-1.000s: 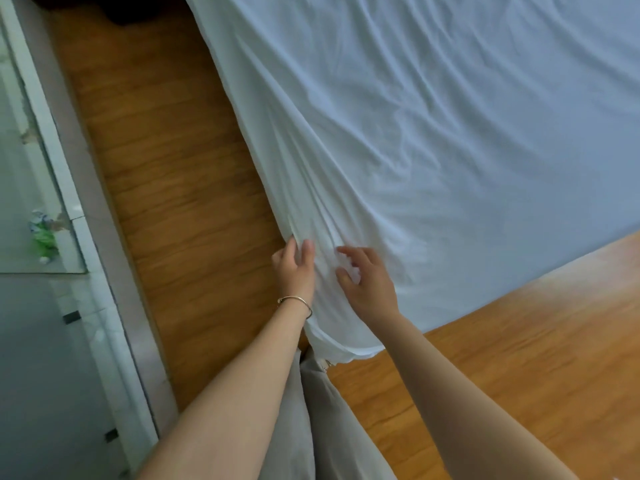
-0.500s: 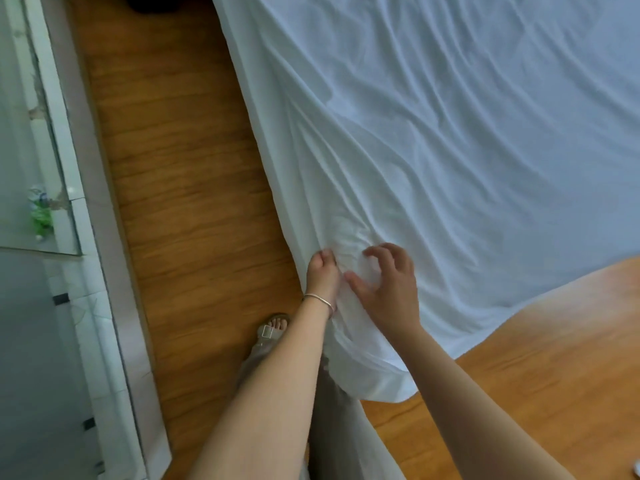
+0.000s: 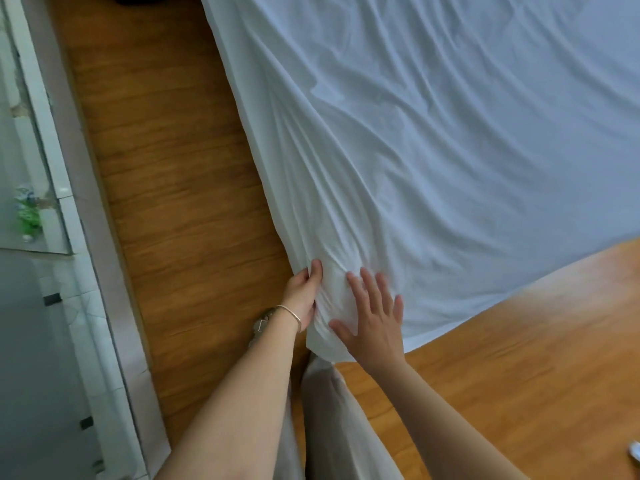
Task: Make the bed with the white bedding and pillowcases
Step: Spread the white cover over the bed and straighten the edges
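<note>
A wrinkled white sheet (image 3: 433, 140) covers the bed and fills the upper right of the head view. Its near corner bunches in folds just in front of me. My left hand (image 3: 304, 296), with a thin bracelet on the wrist, lies against the left side of that corner, its fingers curled over the bunched cloth at the edge. My right hand (image 3: 372, 313) rests flat on top of the corner with its fingers spread and straight. No pillows or pillowcases are in view.
Wooden floor (image 3: 180, 202) runs along the bed's left side and in front of it at lower right. A pale threshold strip (image 3: 90, 216) and tiled floor lie at the far left. My pale trousers and a sandalled foot (image 3: 261, 325) show below the hands.
My right hand has opened from curled fingers to a flat spread palm on the sheet corner. The left hand has slid to the corner's left edge. The view has shifted slightly.
</note>
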A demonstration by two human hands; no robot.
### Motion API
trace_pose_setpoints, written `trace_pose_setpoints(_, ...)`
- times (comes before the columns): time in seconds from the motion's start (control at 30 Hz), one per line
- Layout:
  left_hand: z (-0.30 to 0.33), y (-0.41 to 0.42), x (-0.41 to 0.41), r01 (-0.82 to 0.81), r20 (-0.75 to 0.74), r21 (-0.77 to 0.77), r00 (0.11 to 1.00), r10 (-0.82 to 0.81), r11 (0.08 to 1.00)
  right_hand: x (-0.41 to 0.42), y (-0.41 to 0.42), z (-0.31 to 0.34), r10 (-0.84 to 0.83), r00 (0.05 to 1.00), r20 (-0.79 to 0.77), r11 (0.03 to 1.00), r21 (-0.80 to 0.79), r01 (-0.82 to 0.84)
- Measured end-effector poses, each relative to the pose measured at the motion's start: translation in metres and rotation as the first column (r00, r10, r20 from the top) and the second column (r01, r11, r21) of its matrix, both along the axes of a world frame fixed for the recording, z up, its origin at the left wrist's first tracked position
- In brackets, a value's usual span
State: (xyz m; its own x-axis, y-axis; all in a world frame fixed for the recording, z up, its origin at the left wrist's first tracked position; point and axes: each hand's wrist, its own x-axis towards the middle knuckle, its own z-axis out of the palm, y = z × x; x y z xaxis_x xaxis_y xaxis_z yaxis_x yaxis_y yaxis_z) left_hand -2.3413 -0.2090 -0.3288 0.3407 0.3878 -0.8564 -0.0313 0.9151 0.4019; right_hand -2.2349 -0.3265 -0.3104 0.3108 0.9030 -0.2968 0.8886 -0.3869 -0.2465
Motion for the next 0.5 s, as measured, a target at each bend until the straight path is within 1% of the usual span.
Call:
trace_pose_setpoints(0.07, -0.005, -0.008, -0.013, 0.167, -0.02, 0.016, 0.986, -0.167, 0.986, -0.005, -0.015, -0.011, -0.061, 0.997, 0.052, 0.994, -0.083, 0.065)
trace_pose_setpoints(0.13, -0.009, -0.012, -0.022, 0.215, 0.0, 0.02, 0.977, -0.215, 0.976, -0.011, -0.029, -0.018, -0.055, 0.995, 0.084, 0.991, -0.115, 0.065)
trace_pose_setpoints(0.17, -0.011, -0.011, -0.026, 0.214, 0.02, 0.006, 0.977, -0.214, 0.977, -0.012, -0.036, -0.021, -0.038, 0.995, 0.094, 0.994, -0.096, 0.047)
trace_pose_setpoints(0.23, -0.014, -0.013, -0.029, 0.165, 0.048, -0.067, 0.986, -0.162, 0.984, -0.013, -0.046, -0.022, -0.04, 0.996, 0.074, 0.999, 0.021, 0.039)
trace_pose_setpoints(0.27, -0.015, -0.014, -0.027, 0.124, 0.021, -0.101, 0.992, -0.122, 0.987, -0.011, -0.047, -0.022, -0.057, 0.997, 0.055, 0.993, 0.11, 0.05)
trace_pose_setpoints(0.3, -0.016, -0.015, -0.025, 0.101, -0.041, -0.1, 0.994, -0.106, 0.99, -0.01, -0.048, -0.022, -0.082, 0.995, 0.055, 0.977, 0.204, 0.069)
trace_pose_setpoints(0.33, -0.013, -0.013, -0.019, 0.121, -0.138, -0.064, 0.982, -0.129, 0.991, -0.007, -0.048, -0.021, -0.099, 0.993, 0.068, 0.958, 0.277, 0.076)
trace_pose_setpoints(0.37, -0.008, -0.011, -0.012, 0.201, -0.272, -0.009, 0.942, -0.195, 0.98, -0.006, -0.049, -0.02, -0.108, 0.991, 0.08, 0.947, 0.312, 0.078)
trace_pose_setpoints(0.4, 0.0, -0.011, -0.003, 0.325, -0.427, 0.05, 0.862, -0.274, 0.944, -0.005, -0.052, -0.019, -0.101, 0.991, 0.083, 0.953, 0.294, 0.072)
trace_pose_setpoints(0.43, 0.01, -0.011, 0.006, 0.451, -0.6, 0.089, 0.736, -0.313, 0.888, -0.006, -0.056, -0.017, -0.073, 0.993, 0.088, 0.971, 0.232, 0.05)
trace_pose_setpoints(0.47, 0.018, -0.012, 0.013, 0.56, -0.755, 0.13, 0.591, -0.284, 0.818, -0.007, -0.061, -0.017, -0.042, 0.994, 0.097, 0.987, 0.156, 0.027)
trace_pose_setpoints(0.5, 0.026, -0.015, 0.02, 0.658, -0.864, 0.248, 0.482, -0.144, 0.711, -0.008, -0.063, -0.017, -0.015, 0.994, 0.108, 0.995, 0.101, 0.005)
